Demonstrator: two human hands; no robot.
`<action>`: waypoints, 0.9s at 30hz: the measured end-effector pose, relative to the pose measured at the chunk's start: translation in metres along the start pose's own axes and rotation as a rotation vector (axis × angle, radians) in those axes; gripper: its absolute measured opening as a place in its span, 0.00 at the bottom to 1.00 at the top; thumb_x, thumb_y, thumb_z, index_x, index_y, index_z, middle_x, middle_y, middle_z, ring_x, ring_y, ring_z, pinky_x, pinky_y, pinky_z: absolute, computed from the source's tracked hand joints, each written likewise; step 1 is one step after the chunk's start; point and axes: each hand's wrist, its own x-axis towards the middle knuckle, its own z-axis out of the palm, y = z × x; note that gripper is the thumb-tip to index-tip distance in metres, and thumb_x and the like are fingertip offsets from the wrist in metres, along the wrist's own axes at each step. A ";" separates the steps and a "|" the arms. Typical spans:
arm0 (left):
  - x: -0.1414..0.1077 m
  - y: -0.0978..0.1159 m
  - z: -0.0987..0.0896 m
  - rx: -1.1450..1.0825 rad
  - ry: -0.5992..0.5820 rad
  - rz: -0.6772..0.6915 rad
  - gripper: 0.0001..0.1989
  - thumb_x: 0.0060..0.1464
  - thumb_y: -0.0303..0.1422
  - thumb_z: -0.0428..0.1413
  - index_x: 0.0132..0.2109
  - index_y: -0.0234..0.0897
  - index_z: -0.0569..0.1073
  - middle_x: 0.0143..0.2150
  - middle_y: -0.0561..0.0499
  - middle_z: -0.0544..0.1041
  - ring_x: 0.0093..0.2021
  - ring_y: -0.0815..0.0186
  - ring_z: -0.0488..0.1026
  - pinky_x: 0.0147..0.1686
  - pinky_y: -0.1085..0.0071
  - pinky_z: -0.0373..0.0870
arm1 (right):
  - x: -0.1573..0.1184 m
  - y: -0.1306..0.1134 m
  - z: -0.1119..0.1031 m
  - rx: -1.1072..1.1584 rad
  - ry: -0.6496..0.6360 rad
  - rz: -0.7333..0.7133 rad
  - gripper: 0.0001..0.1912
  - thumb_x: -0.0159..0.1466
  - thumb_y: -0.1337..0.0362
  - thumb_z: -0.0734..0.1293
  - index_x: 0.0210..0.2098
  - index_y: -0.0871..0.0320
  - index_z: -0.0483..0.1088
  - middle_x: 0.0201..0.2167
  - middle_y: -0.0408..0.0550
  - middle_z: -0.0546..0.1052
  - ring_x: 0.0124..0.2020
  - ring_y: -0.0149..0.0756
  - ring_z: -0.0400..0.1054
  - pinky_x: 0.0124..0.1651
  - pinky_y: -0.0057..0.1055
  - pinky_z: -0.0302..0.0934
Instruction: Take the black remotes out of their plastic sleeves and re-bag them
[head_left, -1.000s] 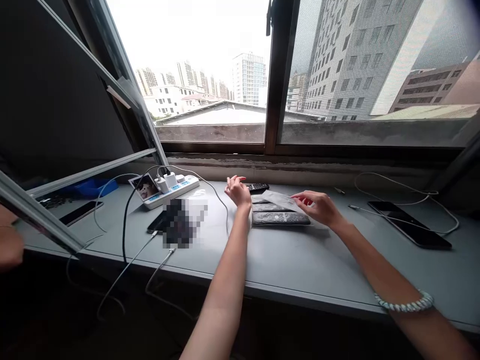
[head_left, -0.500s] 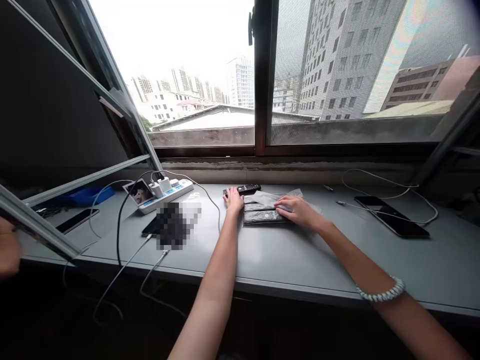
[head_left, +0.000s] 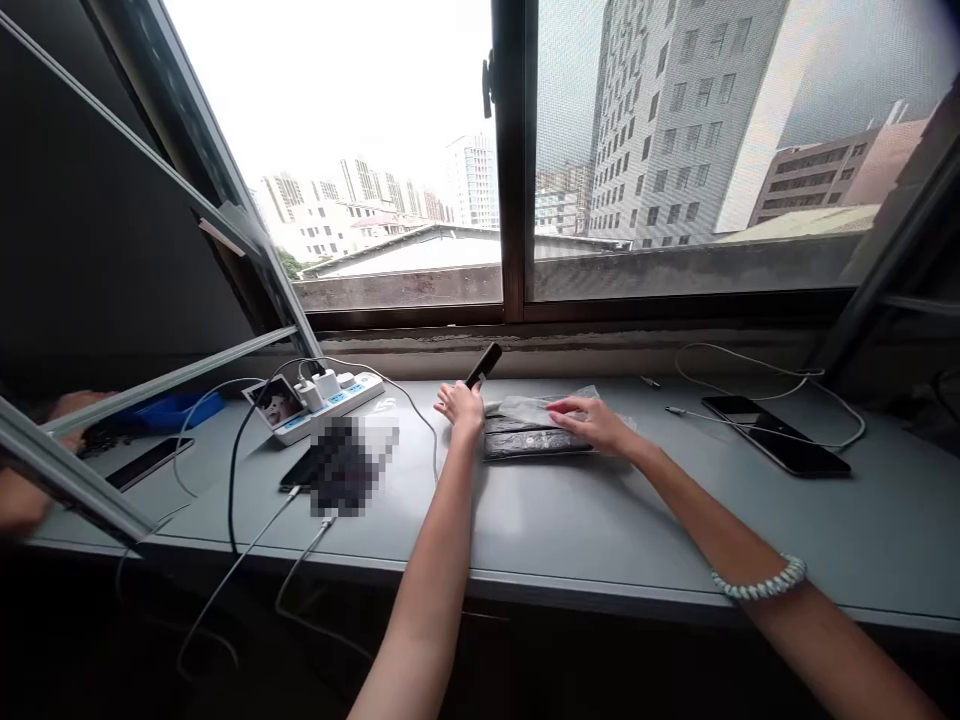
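A black remote control (head_left: pixel 484 364) is gripped in my left hand (head_left: pixel 460 405), its far end tilted up off the desk. Beside it, several dark remote-shaped items in plastic sleeves (head_left: pixel 536 442) lie side by side on the desk. My right hand (head_left: pixel 590 420) rests at their right end, thumb and fingers pinching the clear plastic bag (head_left: pixel 523 408) that lies over them. That hand partly hides the right end of the sleeved items.
A power strip (head_left: pixel 330 405) with plugs and cables stands left, near a dark phone (head_left: pixel 300 465) and a blurred-out patch. Another phone (head_left: pixel 776 435) and a white cable lie right. Beyond the metal frame (head_left: pixel 277 270), another person's hand (head_left: pixel 75 405) is near a blue tray (head_left: pixel 180 410).
My left hand has lifted the remote from lying flat to a raised tilt. The right hand stays on the plastic. At far left, the other person's hand has come in near the blue tray.
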 end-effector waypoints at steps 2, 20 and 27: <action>-0.003 0.008 -0.003 -0.079 0.081 0.114 0.14 0.58 0.40 0.48 0.44 0.38 0.73 0.48 0.40 0.70 0.51 0.54 0.64 0.51 0.55 0.57 | 0.003 -0.001 0.000 0.116 0.062 0.069 0.18 0.58 0.51 0.63 0.40 0.56 0.74 0.39 0.49 0.77 0.42 0.40 0.70 0.43 0.34 0.64; -0.084 0.066 0.006 -0.219 -0.070 1.156 0.12 0.58 0.37 0.48 0.46 0.44 0.73 0.54 0.47 0.67 0.60 0.60 0.57 0.57 0.62 0.51 | 0.016 0.019 -0.027 0.563 0.819 0.520 0.18 0.56 0.55 0.61 0.41 0.58 0.68 0.25 0.47 0.76 0.25 0.39 0.72 0.21 0.30 0.64; -0.114 0.068 0.033 -0.139 -0.335 1.210 0.23 0.55 0.42 0.50 0.55 0.38 0.64 0.57 0.43 0.65 0.54 0.60 0.64 0.56 0.60 0.53 | 0.017 0.023 -0.029 0.566 0.802 0.494 0.23 0.57 0.54 0.61 0.48 0.59 0.67 0.28 0.51 0.77 0.26 0.41 0.73 0.20 0.32 0.63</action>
